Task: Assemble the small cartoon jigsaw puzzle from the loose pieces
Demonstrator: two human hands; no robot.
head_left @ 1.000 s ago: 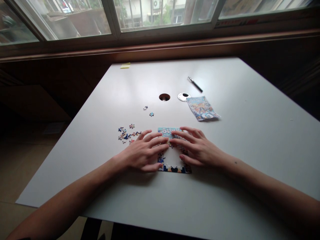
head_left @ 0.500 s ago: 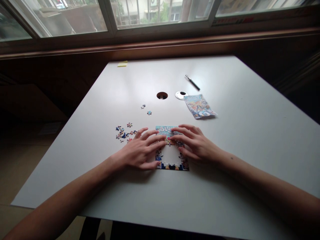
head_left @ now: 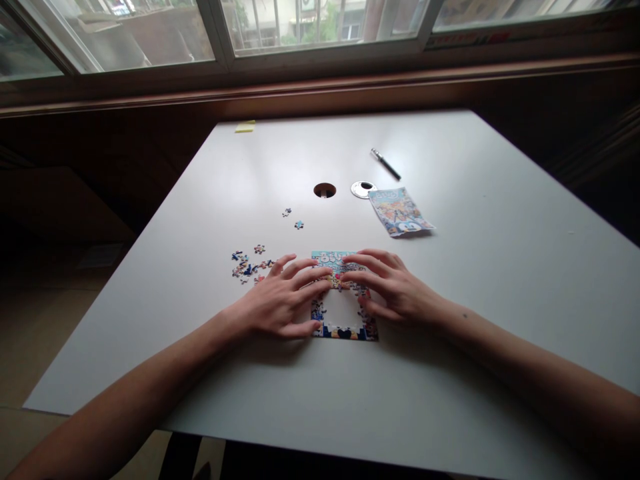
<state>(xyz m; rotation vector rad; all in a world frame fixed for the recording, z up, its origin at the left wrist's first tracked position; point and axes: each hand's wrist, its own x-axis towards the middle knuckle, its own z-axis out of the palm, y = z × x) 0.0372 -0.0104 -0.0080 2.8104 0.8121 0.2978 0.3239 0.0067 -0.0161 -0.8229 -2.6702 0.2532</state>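
Observation:
A partly assembled jigsaw puzzle [head_left: 345,333] lies flat on the white table, its border and top rows joined around a bare white middle. My left hand [head_left: 287,297] rests over its left side, fingers spread, fingertips on the pieces near the centre. From the right, my right hand [head_left: 387,287] lies over the upper right part with fingers apart, also touching the pieces. Parts of the puzzle are hidden beneath both hands. Just left of my left hand is a loose heap of puzzle pieces [head_left: 245,269], partly covered by its fingers.
Two stray groups of pieces, one light blue piece [head_left: 299,225] among them, lie beyond the heap. A creased picture sheet [head_left: 401,213] sits at the right, near a metal ring cover [head_left: 362,190], a pen [head_left: 385,164] and a round table hole [head_left: 325,191]. Yellow tape [head_left: 245,127] marks the far edge.
Almost nothing differs. Both hands stay over the puzzle, with only a very slight shift of the right hand's fingers.

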